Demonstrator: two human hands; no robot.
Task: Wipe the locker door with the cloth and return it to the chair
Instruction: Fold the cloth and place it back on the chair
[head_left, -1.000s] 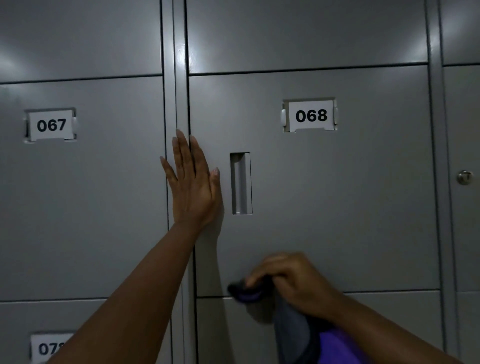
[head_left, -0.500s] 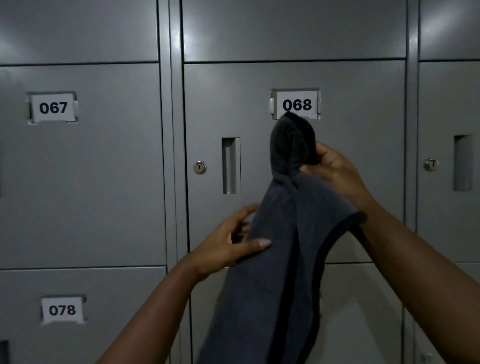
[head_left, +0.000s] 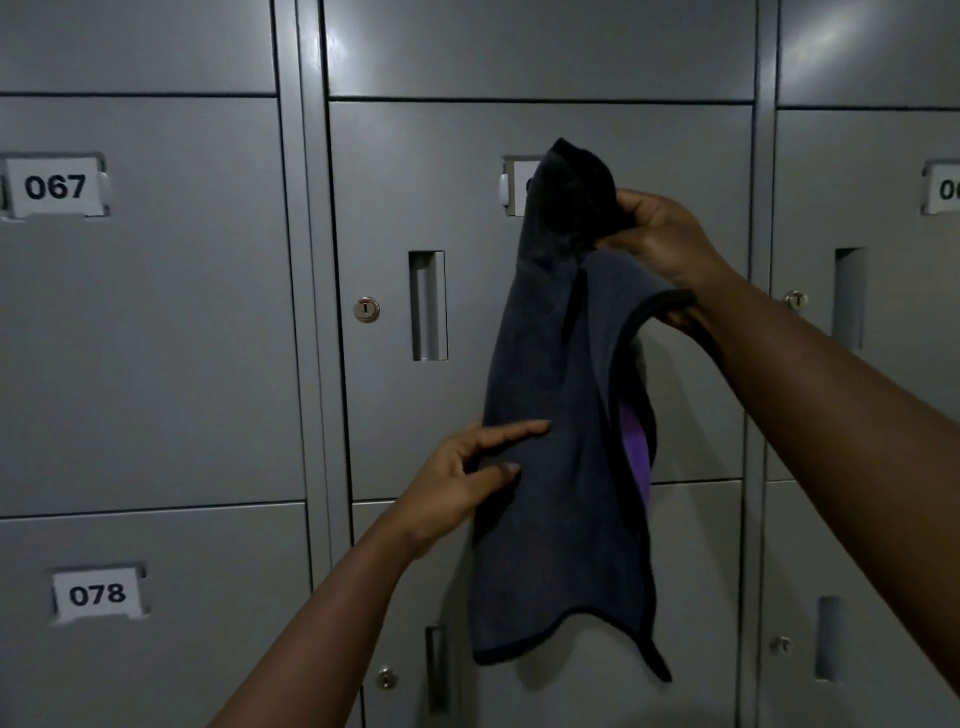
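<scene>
A dark grey cloth (head_left: 561, 467) with a black hem and a purple underside hangs in front of the middle grey locker door (head_left: 447, 415). My right hand (head_left: 654, 239) grips its bunched top corner, which covers most of the door's number label. My left hand (head_left: 467, 483) pinches the cloth's left edge lower down, between thumb and fingers. The door has a recessed handle slot (head_left: 428, 306) and a keyhole (head_left: 366, 309) left of the cloth. No chair is in view.
Grey lockers fill the whole view. Door 067 (head_left: 54, 187) is at the left, door 078 (head_left: 97, 594) below it, and another column (head_left: 883, 364) stands at the right with its own handle slot and keyhole.
My left hand came off the door edge and took the cloth's side. My right hand lifted the cloth from the door's lower edge up to the label, and the cloth now hangs open.
</scene>
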